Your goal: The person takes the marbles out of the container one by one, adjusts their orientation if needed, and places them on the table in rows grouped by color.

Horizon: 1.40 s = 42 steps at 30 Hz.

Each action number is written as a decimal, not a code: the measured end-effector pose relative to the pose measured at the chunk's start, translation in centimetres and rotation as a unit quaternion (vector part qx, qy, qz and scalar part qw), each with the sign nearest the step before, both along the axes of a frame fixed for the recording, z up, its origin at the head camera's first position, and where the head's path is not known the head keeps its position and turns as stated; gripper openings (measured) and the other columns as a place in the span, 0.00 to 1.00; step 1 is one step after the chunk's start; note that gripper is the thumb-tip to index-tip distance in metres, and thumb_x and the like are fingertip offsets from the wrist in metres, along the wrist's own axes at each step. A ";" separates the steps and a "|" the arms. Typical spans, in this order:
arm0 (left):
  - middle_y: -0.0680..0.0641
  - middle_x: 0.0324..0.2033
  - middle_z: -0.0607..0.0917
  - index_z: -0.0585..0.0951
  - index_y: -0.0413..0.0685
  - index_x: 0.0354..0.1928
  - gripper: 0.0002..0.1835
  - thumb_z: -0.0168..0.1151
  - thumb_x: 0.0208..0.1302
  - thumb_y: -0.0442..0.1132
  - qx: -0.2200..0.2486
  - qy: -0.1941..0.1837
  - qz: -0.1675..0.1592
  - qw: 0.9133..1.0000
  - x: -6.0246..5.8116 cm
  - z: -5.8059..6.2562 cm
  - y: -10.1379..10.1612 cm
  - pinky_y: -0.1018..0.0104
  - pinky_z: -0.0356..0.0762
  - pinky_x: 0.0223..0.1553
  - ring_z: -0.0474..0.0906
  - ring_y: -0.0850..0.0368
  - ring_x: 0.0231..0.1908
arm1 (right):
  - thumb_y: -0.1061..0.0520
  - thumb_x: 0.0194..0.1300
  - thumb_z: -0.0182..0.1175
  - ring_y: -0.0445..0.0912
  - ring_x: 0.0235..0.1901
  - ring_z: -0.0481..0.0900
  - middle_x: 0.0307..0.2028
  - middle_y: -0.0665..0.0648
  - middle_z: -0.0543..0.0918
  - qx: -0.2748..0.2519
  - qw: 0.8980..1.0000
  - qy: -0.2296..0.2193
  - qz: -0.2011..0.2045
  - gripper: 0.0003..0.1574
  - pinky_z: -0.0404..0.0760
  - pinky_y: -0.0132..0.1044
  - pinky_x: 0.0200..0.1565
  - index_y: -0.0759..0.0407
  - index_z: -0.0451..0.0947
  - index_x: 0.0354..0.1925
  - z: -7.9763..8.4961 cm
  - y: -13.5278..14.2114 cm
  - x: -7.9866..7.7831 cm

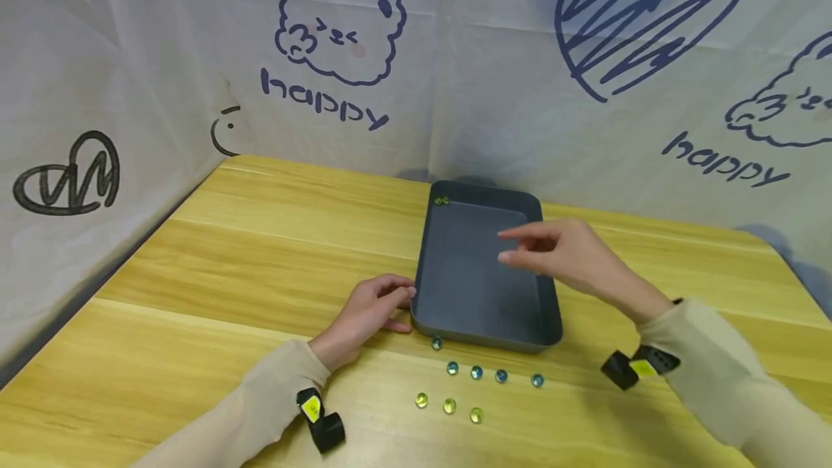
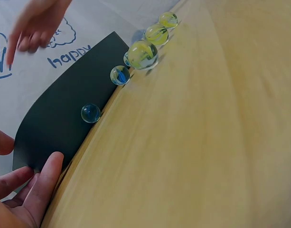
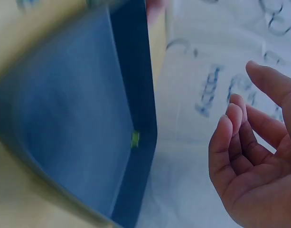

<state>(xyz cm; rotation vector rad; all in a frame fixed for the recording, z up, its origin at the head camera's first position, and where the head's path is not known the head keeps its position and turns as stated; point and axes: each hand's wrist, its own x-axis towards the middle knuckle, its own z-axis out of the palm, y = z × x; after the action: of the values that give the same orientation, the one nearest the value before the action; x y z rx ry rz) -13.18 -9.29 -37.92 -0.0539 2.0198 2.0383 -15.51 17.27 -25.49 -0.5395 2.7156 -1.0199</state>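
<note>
A dark grey rectangular tray (image 1: 477,266) lies on the wooden table. My left hand (image 1: 370,309) touches its left side near the front corner; in the left wrist view the fingers (image 2: 46,183) rest against the outer wall. Over the tray's right part hovers my right hand (image 1: 552,248), thumb and index finger apart with nothing between them. Yellow-green marbles (image 1: 442,201) sit together in the tray's far left corner. In front of the tray are several blue marbles (image 1: 477,372), one close to its front wall, and a nearer row of three yellow marbles (image 1: 449,406).
White cloth (image 1: 481,92) with drawn bears, hearts and "happy" hangs behind the table and along its left side. Wooden tabletop (image 1: 260,251) extends on both sides of the tray. Each wrist wears a small black camera (image 1: 328,430).
</note>
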 end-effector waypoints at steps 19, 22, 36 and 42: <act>0.38 0.45 0.80 0.77 0.31 0.53 0.16 0.54 0.68 0.34 -0.008 0.005 0.006 1.000 0.1 -0.1 -0.6 0.60 0.87 0.33 0.80 0.52 0.40 | 0.49 0.69 0.58 0.58 0.36 0.80 0.40 0.68 0.83 -0.090 0.991 -0.035 -0.094 0.24 0.83 0.47 0.42 0.67 0.81 0.52 -5.8 -4.9 -14.8; 0.38 0.44 0.80 0.78 0.32 0.53 0.16 0.54 0.69 0.34 -0.008 0.004 0.008 1.000 0.2 -0.1 -0.6 0.60 0.87 0.33 0.79 0.52 0.40 | 0.51 0.69 0.59 0.50 0.27 0.79 0.34 0.65 0.84 -0.084 0.987 -0.043 -0.128 0.21 0.82 0.39 0.32 0.68 0.83 0.47 -8.0 -6.2 -15.3; 0.38 0.45 0.80 0.78 0.32 0.53 0.16 0.54 0.68 0.34 -0.002 0.009 -0.001 1.000 -0.1 -0.1 -0.2 0.60 0.87 0.34 0.79 0.51 0.42 | 0.45 0.64 0.63 0.51 0.32 0.80 0.30 0.57 0.85 -0.024 0.968 0.001 -0.252 0.20 0.80 0.43 0.35 0.59 0.88 0.37 -9.9 -8.3 -15.1; 0.39 0.45 0.80 0.78 0.32 0.54 0.16 0.54 0.69 0.35 -0.007 0.011 -0.004 1.000 0.0 0.0 -0.1 0.60 0.87 0.34 0.79 0.51 0.43 | 0.45 0.62 0.65 0.53 0.36 0.81 0.32 0.58 0.86 0.007 0.969 0.009 -0.246 0.18 0.82 0.47 0.41 0.58 0.88 0.37 -10.1 -8.6 -15.3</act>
<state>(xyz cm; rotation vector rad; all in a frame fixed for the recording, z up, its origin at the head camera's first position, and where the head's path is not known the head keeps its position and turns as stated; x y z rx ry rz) -13.22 -9.36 -37.94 -0.0260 2.0435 2.0293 -30.79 8.68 -35.56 0.1464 2.9387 -1.0965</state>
